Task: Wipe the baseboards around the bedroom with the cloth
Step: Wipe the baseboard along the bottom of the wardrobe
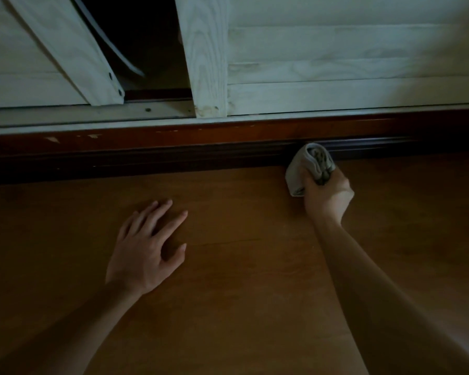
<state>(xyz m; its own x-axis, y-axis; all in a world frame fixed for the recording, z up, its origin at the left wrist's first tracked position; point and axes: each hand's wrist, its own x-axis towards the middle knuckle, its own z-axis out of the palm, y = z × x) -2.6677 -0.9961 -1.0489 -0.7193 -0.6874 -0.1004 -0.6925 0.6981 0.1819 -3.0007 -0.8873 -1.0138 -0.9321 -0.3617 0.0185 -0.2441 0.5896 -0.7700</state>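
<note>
A dark reddish-brown baseboard [173,155] runs across the view where the wooden floor meets pale wood doors. My right hand [326,197] is closed around a bunched grey cloth [310,165], whose top end presses against the baseboard right of centre. My left hand [146,250] lies flat on the floor, palm down with fingers spread, well short of the baseboard and holding nothing.
Pale wood-grain sliding doors [336,66] stand above the baseboard, with a dark gap [152,44] between two panels. A light track [92,117] with screws runs under them. Brown wooden floor [241,293] fills the lower view. The room is dim.
</note>
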